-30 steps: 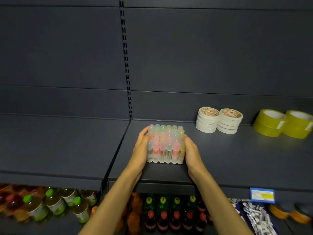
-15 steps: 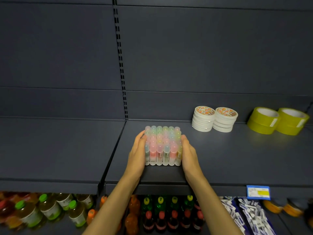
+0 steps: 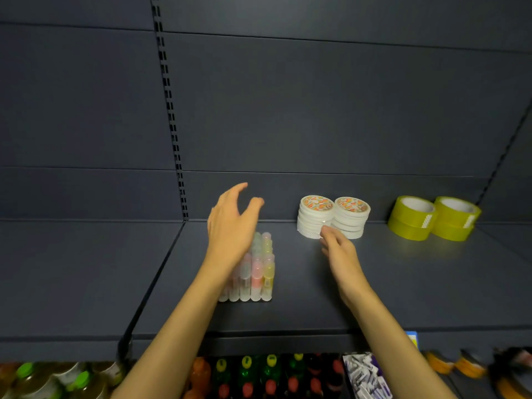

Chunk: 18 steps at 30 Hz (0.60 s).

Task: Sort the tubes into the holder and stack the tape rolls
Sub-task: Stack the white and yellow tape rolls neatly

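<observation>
our left hand (image 3: pixel 230 228) hovers above the block of pastel tubes (image 3: pixel 256 269), fingers spread wide, holding nothing. the tubes stand upright, packed together on the dark shelf (image 3: pixel 403 283). our right hand (image 3: pixel 336 249) reaches with loosely curled, empty fingers, just in front of two stacks of white tape rolls (image 3: pixel 334 217). yellow tape rolls (image 3: pixel 431 218) sit stacked farther right.

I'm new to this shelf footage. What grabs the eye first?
Two bare hands over the shelf: the left hand raised open above a block of pastel tubes, the right hand at two white tape stacks. Yellow tape rolls sit far right.
</observation>
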Each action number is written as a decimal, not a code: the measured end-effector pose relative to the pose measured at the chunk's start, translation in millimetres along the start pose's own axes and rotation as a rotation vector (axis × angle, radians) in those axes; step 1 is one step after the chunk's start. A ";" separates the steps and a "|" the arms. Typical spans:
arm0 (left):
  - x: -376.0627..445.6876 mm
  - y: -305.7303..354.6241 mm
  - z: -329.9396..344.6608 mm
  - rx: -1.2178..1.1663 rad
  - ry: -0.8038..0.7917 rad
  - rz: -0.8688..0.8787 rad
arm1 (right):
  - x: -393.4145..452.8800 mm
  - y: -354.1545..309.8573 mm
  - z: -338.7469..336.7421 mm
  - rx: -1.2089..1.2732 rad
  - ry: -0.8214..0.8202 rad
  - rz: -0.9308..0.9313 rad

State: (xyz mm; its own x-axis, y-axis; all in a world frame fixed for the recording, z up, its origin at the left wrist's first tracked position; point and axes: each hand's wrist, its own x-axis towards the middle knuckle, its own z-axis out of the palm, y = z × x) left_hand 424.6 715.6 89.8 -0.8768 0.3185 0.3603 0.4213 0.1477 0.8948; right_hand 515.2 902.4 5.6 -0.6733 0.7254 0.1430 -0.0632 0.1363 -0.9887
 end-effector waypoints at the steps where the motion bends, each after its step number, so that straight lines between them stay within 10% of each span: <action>1: 3.2 4.5 8.3 0.011 0.012 0.011 | 5.9 -0.5 -8.4 -0.007 0.009 -0.014; 18: 40.6 -27.7 196.0 -0.296 0.175 -0.426 | 82.1 13.1 -62.0 -0.028 -0.333 0.097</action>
State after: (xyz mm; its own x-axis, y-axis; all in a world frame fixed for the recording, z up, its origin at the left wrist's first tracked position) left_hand 422.7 908.0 27.9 -0.9918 0.1235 -0.0339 -0.0402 -0.0487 0.9980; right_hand 504.7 1005.5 7.2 -0.8788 0.4767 0.0207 0.0302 0.0989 -0.9946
